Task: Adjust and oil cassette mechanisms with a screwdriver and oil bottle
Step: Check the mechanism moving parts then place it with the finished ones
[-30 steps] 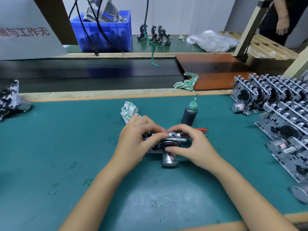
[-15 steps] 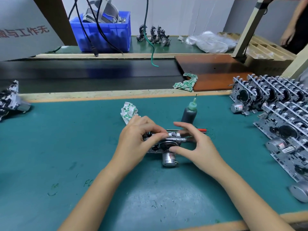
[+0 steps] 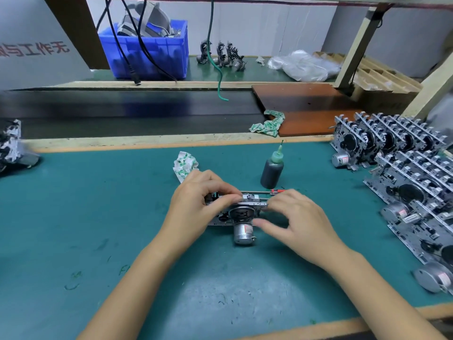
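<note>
A metal cassette mechanism [image 3: 239,213] with a silver motor lies on the green mat [image 3: 98,217] at the centre. My left hand [image 3: 198,204] grips its left side, fingers curled over the top edge. My right hand [image 3: 296,222] holds its right end, with the thumb near the motor and the fingertips on the top rail. Behind the mechanism a red-handled screwdriver [image 3: 274,191] lies flat on the mat. A dark oil bottle [image 3: 272,169] with a green nozzle stands upright just beyond it.
Rows of cassette mechanisms [image 3: 411,182] are stacked at the right. A crumpled patterned cloth [image 3: 185,164] lies behind my left hand, another cloth [image 3: 268,123] by the brown board. More mechanisms [image 3: 12,148] sit at the far left. A blue bin [image 3: 149,52] stands on the back bench.
My right hand has drawn back slightly to the right end of the mechanism, its fingers spread wider. My left hand keeps its grip. The mechanism has not moved.
</note>
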